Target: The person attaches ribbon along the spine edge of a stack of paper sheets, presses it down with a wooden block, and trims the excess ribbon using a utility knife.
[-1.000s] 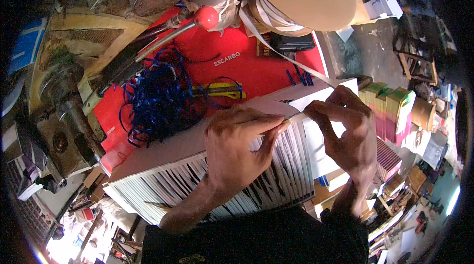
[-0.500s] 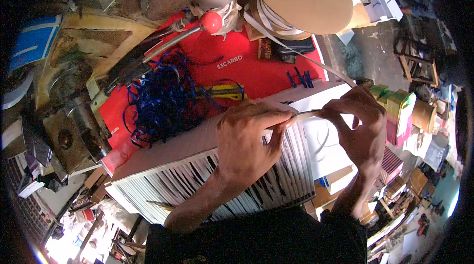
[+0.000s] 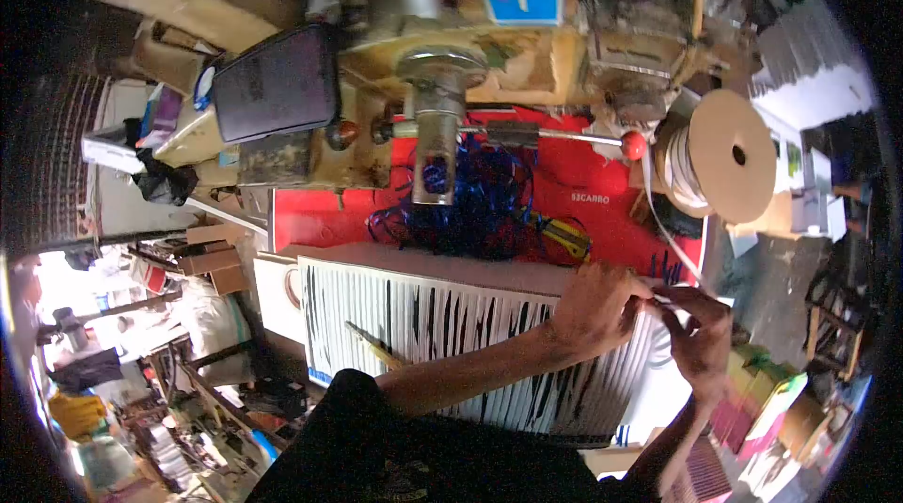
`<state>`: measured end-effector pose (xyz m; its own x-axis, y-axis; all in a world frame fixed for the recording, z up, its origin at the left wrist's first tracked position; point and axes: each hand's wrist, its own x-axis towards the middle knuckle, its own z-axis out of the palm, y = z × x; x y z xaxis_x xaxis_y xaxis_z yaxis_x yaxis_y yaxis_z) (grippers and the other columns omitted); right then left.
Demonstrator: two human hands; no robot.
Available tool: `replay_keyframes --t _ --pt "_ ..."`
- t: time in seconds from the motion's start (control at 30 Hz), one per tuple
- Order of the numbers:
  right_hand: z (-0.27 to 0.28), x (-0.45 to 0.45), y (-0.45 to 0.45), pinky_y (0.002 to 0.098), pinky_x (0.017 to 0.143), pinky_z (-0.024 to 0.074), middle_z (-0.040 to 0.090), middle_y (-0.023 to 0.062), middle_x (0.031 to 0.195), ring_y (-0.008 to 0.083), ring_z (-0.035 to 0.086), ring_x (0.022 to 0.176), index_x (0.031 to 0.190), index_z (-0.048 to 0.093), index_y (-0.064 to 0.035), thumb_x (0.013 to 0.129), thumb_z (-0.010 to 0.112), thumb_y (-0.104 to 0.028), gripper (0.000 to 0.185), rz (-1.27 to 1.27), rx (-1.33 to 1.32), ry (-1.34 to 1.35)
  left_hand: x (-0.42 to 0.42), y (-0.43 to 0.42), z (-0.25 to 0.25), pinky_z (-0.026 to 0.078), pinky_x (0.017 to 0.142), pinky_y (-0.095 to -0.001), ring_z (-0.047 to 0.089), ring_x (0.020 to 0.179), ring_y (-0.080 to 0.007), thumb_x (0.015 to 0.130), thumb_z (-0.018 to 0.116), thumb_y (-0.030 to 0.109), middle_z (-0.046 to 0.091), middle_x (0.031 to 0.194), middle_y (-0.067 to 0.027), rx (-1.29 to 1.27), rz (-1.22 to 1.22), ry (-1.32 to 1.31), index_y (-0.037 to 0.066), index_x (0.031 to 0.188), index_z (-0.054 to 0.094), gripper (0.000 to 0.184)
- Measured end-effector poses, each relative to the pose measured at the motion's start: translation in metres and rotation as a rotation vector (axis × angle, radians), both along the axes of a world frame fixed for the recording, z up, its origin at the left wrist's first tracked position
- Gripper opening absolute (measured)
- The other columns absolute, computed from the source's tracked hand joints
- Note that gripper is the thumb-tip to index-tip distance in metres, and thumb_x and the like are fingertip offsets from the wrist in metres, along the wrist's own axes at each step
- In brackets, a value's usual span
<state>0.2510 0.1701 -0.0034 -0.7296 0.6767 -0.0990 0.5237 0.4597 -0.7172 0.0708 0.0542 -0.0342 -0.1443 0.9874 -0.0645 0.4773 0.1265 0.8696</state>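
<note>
we reach our left forearm from the sleeve (image 3: 353, 400) rightward and slightly up, across the stack (image 3: 470, 353) of thin, pale and dark edges. our left hand (image 3: 598, 311) lies over its far right part, back of the hand up, fingertips turned right. our right forearm rises steeply from the lower right, and our right hand (image 3: 698, 334) bends over at the wrist, fingers arched and pointing left.

we hold the thumb and fingertips of each hand together, pinched on the tape (image 3: 674, 247), with the two pinches close to each other; the short piece between them is mostly hidden by our fingers.

the tape is above the right end of the stack. its long free run slants down and to the right from the spool (image 3: 730, 160) to our right hand, narrow and pale; at our fingertips it turns toward our left hand.

beyond the stack, on the red sheet (image 3: 602, 207), we see the tangled blue ribbon (image 3: 484, 188) with the yellow cutter (image 3: 564, 238) beside it, and short blue strips (image 3: 666, 268) near the tape.
</note>
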Motion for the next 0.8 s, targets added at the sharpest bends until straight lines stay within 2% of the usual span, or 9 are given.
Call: replay_keyframes --t 0.1,0.17,0.3,0.33,0.57,0.63,0.67,0.73,0.8 --pt "0.004 -0.006 0.007 0.0233 0.054 0.0474 0.082 0.0101 0.099 0.0115 0.076 0.083 0.101 0.084 -0.0050 0.081 0.086 0.001 0.021 -0.053 -0.181 -0.001 0.010 -0.003 -0.023 0.056 0.080 -0.0508 0.073 0.087 -0.0367 0.086 0.074 0.011 0.078 0.100 -0.0147 0.085 0.077 -0.017 0.007 0.106 0.078 0.021" --pt "-0.008 -0.002 0.011 0.0239 0.055 0.0486 0.081 0.0108 0.097 0.0123 0.075 0.081 0.100 0.084 -0.0040 0.081 0.086 0.001 0.020 -0.008 -0.164 0.063 0.015 -0.004 -0.030 0.053 0.075 -0.0534 0.071 0.081 -0.0407 0.084 0.074 0.008 0.073 0.084 -0.0181 0.331 0.215 0.009 0.008 0.088 0.077 0.006" --pt "-0.022 0.007 0.024 0.0260 0.058 0.0525 0.080 0.0123 0.089 0.0135 0.073 0.075 0.098 0.083 -0.0007 0.083 0.085 0.001 0.015 0.066 -0.134 0.069 -0.007 -0.017 -0.007 0.056 0.074 -0.0509 0.073 0.079 -0.0380 0.084 0.078 0.015 0.076 0.085 -0.0150 0.151 0.173 -0.036 0.007 0.087 0.080 0.008" --pt "-0.016 0.003 0.026 0.0263 0.057 0.0528 0.078 0.0120 0.084 0.0122 0.069 0.068 0.097 0.082 0.0019 0.083 0.085 0.000 0.015 0.004 -0.302 -0.007 -0.007 -0.016 -0.011 0.056 0.074 -0.0493 0.074 0.079 -0.0364 0.084 0.080 0.018 0.076 0.083 -0.0150 0.111 0.177 -0.030 0.008 0.083 0.080 0.010" --pt "-0.038 0.012 0.030 0.0262 0.051 0.0501 0.077 0.0100 0.079 0.0103 0.063 0.057 0.094 0.082 0.0037 0.084 0.088 -0.005 0.015 -0.012 -0.329 0.177 -0.009 -0.010 -0.027 0.057 0.074 -0.0429 0.075 0.077 -0.0311 0.088 0.084 0.031 0.080 0.088 -0.0116 0.254 0.178 -0.044 0.012 0.099 0.084 0.021" --pt "-0.034 0.003 0.036 0.0266 0.055 0.0536 0.077 0.0104 0.080 0.0119 0.067 0.062 0.093 0.082 0.0037 0.082 0.091 -0.008 0.019 -0.045 -0.330 0.068 -0.009 -0.009 -0.031 0.057 0.074 -0.0426 0.075 0.077 -0.0304 0.087 0.084 0.032 0.079 0.088 -0.0097 0.305 0.201 0.050 0.014 0.101 0.084 0.023" --pt "-0.051 0.008 0.047 0.0302 0.057 0.0551 0.078 0.0099 0.080 0.0159 0.068 0.061 0.090 0.082 -0.0006 0.081 0.091 -0.019 0.022 0.088 -0.117 0.025 -0.008 -0.009 -0.030 0.056 0.074 -0.0423 0.074 0.078 -0.0297 0.087 0.085 0.034 0.079 0.088 -0.0078 0.341 0.229 0.134 0.016 0.102 0.084 0.024" --pt "-0.020 -0.010 0.046 0.0377 0.070 0.0594 0.079 0.0092 0.081 0.0251 0.074 0.069 0.082 0.083 -0.0056 0.081 0.090 -0.040 0.035 0.147 -0.143 -0.128 -0.005 -0.012 -0.016 0.056 0.076 -0.0440 0.075 0.078 -0.0312 0.084 0.086 0.030 0.078 0.084 -0.0089 0.295 0.266 0.084 0.015 0.098 0.084 0.021" --pt "-0.017 -0.018 0.053 0.0375 0.073 0.0597 0.079 0.0087 0.081 0.0249 0.076 0.072 0.083 0.083 -0.0053 0.081 0.089 -0.041 0.036 0.259 -0.075 -0.119 -0.004 -0.020 -0.006 0.057 0.080 -0.0465 0.075 0.077 -0.0319 0.082 0.085 0.029 0.077 0.079 -0.0090 0.244 0.303 0.111 0.015 0.094 0.083 0.019"
